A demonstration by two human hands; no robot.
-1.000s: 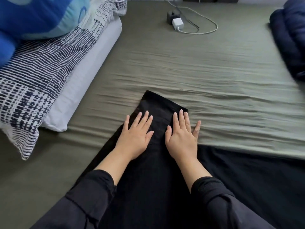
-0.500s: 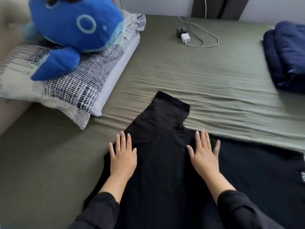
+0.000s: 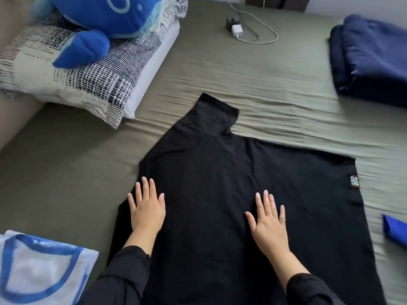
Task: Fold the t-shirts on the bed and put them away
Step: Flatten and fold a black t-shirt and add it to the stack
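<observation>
While both palms press flat with fingers straight and spread, the left hand rests near the left edge and the right hand near the middle of one black cotton t-shirt spread on the olive-green bed sheet. Around it lie one white t-shirt with blue trim, one folded navy blanket, one blue plush whale atop one black-and-white patterned pillow, one white charger with cable and one bright blue cloth corner.

The olive-sheeted bed carries a black t-shirt spread flat, pillows far-left of it, charger beyond, navy folded blanket far-right, white-and-blue t-shirt near-left.
</observation>
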